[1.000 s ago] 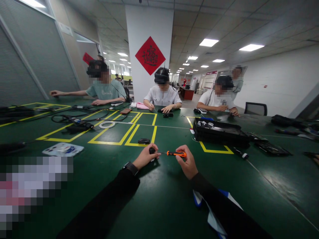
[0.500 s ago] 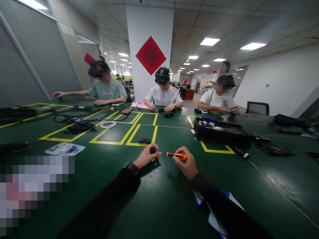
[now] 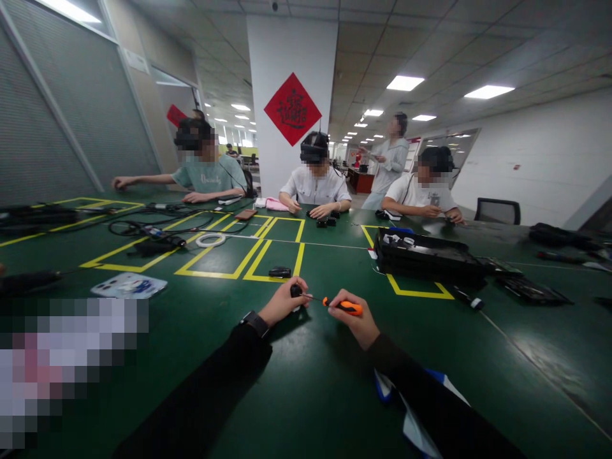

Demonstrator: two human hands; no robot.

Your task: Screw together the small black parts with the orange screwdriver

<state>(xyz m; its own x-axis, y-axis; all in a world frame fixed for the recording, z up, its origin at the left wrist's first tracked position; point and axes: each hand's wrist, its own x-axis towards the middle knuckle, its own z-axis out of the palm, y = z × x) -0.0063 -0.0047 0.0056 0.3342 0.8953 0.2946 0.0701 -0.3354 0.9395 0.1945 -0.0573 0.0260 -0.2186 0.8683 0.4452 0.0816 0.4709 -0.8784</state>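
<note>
My left hand (image 3: 283, 303) rests on the green table (image 3: 306, 395) and pinches a small black part (image 3: 296, 291). My right hand (image 3: 356, 319) grips an orange-handled screwdriver (image 3: 343, 306) whose thin shaft points left, with its tip at the black part. Both forearms are in black sleeves, and a watch (image 3: 255, 322) sits on my left wrist. A second small black part (image 3: 280, 272) lies just beyond my left hand, on a yellow line.
A black tray (image 3: 425, 255) with parts stands to the right. Cables (image 3: 143, 233) and a white ring (image 3: 210, 240) lie at the left, a blue-white card (image 3: 129, 285) nearer. Three people sit across the table; another stands behind them.
My hands have held their grip while the screwdriver handle dipped slightly. The view shifted a little. The standing person behind has walked leftward.
</note>
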